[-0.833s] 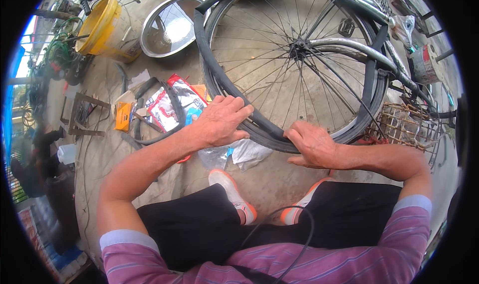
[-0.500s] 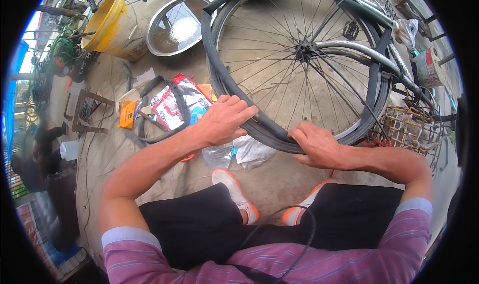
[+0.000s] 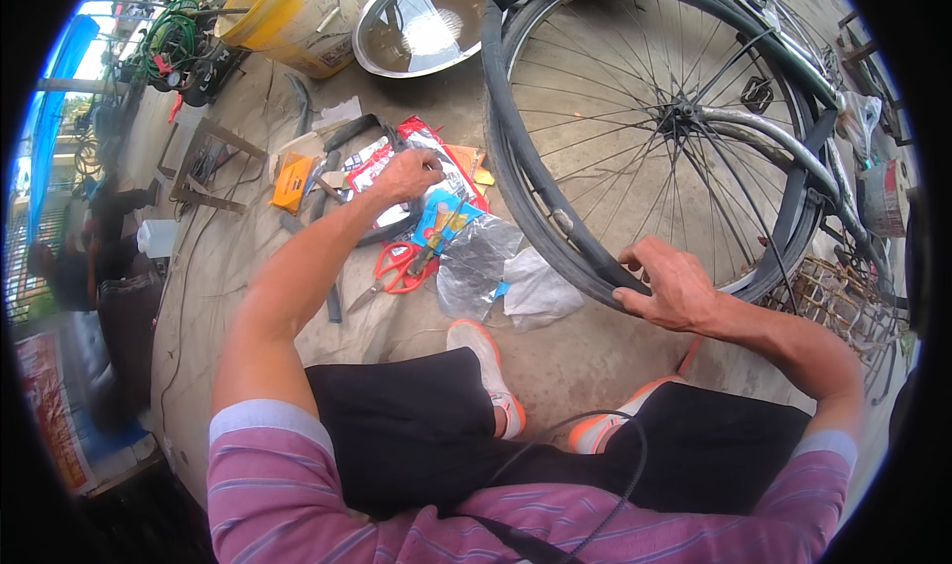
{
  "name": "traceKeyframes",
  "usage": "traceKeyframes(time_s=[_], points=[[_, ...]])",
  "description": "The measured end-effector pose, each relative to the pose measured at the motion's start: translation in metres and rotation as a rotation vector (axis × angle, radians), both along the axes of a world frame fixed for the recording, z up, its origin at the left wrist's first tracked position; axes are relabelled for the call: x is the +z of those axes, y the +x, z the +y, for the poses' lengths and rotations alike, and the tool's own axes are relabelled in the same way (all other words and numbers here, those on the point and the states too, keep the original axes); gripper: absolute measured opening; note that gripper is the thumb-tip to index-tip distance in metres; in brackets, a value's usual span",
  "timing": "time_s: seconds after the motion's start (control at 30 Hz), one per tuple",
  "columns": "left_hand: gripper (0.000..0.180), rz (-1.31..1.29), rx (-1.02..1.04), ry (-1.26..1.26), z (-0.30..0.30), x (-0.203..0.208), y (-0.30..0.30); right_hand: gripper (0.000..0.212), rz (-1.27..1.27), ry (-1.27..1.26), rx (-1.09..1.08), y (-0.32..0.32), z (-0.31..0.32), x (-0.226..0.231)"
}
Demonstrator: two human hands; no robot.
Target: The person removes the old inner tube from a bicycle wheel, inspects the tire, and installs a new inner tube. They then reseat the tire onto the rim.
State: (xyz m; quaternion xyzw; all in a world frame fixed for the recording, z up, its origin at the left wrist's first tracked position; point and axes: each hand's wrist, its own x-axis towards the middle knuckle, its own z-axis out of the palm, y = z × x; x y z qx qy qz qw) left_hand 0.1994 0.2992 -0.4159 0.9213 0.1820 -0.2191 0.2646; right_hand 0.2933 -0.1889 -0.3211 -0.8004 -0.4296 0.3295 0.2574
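Observation:
A spoked bicycle wheel [image 3: 677, 116] is in front of me, with a black tyre [image 3: 516, 197] round it. A black inner tube [image 3: 560, 207] lies along the rim, a pale patch showing on its near left stretch. My right hand [image 3: 674, 288] grips the tyre at the near edge, thumb outside and fingers on the inner side. My left hand [image 3: 407, 175] is away from the wheel, above a red and white packet [image 3: 454, 182]. Its fingers are curled together; whatever is under their tips is hidden. Red-handled scissors [image 3: 401, 269] and a blue card [image 3: 444, 217] lie nearby.
A metal basin [image 3: 365, 44] of water and a yellow bucket [image 3: 332, 44] stand at the back left. Further left are an orange box [image 3: 294, 181] and a small metal frame [image 3: 203, 158]. Clear plastic bags [image 3: 540, 286] lie before my feet. A wire basket [image 3: 843, 291] sits at right.
My left hand has let go of the tyre and moved left to the packets. The right hand stays at the tyre. The view has shifted left, uncovering the scissors and blue card.

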Motion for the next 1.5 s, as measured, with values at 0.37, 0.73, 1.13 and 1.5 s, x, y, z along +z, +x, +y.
traceKeyframes(time_s=[0.37, 0.73, 1.13, 1.5], points=[[0.044, 0.104, 0.072, 0.234, -0.069, -0.070, 0.059, 0.050, -0.062, -0.075, 0.070, 0.014, 0.062, -0.007], [0.029, -0.069, -0.069, 0.093, 0.009, -0.162, 0.041, 0.051, -0.034, 0.035, 0.069, 0.009, 0.074, -0.018], [0.021, 0.166, 0.236, -0.579, -0.001, 0.095, 0.022, 0.057, 0.170, 0.001, -0.081, 0.013, 0.062, -0.017], [0.018, 0.321, 0.159, -0.815, -0.129, 0.096, 0.037, 0.065, 0.301, 0.142, -0.114, 0.008, 0.056, -0.013]])
